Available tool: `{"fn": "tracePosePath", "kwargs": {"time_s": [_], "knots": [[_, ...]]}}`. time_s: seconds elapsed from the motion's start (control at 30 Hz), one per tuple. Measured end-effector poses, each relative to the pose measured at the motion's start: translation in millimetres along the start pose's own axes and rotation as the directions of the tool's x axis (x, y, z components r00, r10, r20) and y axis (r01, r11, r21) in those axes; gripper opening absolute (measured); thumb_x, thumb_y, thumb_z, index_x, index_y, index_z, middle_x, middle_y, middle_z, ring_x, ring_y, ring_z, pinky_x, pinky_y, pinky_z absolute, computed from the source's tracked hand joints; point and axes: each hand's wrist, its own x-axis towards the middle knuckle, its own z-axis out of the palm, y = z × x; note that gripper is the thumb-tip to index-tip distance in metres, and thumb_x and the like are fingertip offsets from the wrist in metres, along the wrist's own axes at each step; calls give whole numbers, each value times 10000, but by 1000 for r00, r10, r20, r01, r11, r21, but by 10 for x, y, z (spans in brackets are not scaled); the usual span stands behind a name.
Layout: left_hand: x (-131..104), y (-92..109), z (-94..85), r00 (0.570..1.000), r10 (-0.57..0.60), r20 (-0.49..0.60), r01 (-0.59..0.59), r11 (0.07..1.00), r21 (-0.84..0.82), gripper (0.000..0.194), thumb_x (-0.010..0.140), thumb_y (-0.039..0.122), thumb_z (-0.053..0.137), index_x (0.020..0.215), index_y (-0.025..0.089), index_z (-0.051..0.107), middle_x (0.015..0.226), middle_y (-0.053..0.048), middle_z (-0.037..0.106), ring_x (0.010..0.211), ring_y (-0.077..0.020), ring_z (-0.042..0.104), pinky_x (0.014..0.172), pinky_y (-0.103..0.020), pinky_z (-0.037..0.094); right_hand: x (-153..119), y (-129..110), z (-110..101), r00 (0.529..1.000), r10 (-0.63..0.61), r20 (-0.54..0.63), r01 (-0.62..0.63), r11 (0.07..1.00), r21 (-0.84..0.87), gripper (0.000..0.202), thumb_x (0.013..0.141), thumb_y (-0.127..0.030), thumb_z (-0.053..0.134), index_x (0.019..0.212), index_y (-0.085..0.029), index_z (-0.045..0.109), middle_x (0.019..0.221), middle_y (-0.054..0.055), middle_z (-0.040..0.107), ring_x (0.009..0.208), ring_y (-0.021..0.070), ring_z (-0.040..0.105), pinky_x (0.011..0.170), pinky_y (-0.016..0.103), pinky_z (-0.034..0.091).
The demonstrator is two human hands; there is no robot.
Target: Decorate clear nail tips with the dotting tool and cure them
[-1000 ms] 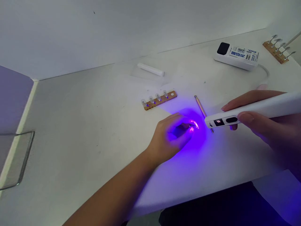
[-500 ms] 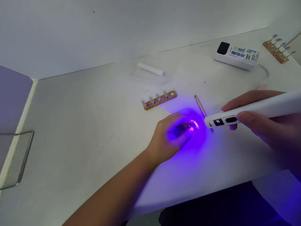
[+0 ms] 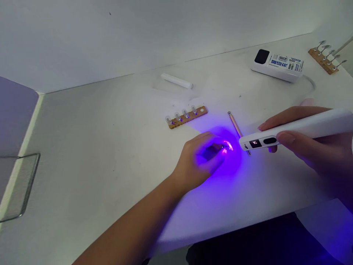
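My right hand (image 3: 306, 143) is wrapped round a white handheld UV nail lamp (image 3: 309, 127), thumb beside its dark button and small lit display. Violet light from the lamp's tip falls on my left hand (image 3: 200, 158). Thumb and fingertips of that hand pinch a small nail tip (image 3: 227, 147) with a bit of metal at its base; glare hides most of it. Between lamp and fingers lies a thin pinkish dotting tool (image 3: 235, 124) with metal ends. Behind my left hand, a wooden strip (image 3: 187, 117) carries several clear nail tips on metal holders and one bare white dot.
A white tube (image 3: 177, 81) lies toward the wall. At the back right sit a white corded device (image 3: 278, 65) with a dark panel and another wooden strip (image 3: 323, 60) of nail tips. A glassy rimmed object (image 3: 30, 186) stands at the left.
Almost nothing differs. My right hand and the lamp have shifted very slightly left; my left hand stays in place.
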Motion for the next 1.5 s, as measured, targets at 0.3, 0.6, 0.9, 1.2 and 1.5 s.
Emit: {"fn": "tracePosePath", "kwargs": {"time_s": [0.3,0.6,0.9,1.2,1.5], "knots": [[7,5,-5,1000,-8,1,8,1000,3,112,907,130,684,960,188,763,919,-45,787,796,-153,713,735,-294,586,48,-40,20,1000,-1,0,1,1000,9,73,894,-223,792,916,-261,849,559,-28,710,408,98,533,356,253,383],[0,2,-1,1000,-14,7,14,1000,-17,114,909,128,684,966,182,766,935,-50,788,821,-158,722,762,-306,588,23,-40,10,1000,8,10,-7,1000,-8,56,912,-264,798,932,-271,851,571,-20,712,435,120,581,364,268,397],[-9,-8,4,999,-34,11,34,999,-42,104,913,139,688,973,179,763,957,-62,791,842,-171,726,780,-325,593,38,-70,28,1000,17,-8,-17,1000,-26,63,904,-254,786,918,-261,847,563,-23,707,427,117,575,364,267,392],[-10,-13,0,999,-41,10,41,998,-48,102,915,152,685,973,186,762,955,-61,787,841,-175,728,778,-330,600,44,-77,-4,1000,13,-11,-14,998,-68,63,895,-274,786,895,-253,845,613,4,753,480,158,660,381,291,412],[-7,-17,-4,999,-32,13,33,999,-35,115,914,143,684,983,177,769,967,-69,794,854,-178,729,779,-327,594,34,-82,11,1000,24,-1,-24,996,-81,98,928,-352,788,895,-279,843,593,-6,730,472,138,612,385,282,412]]}}
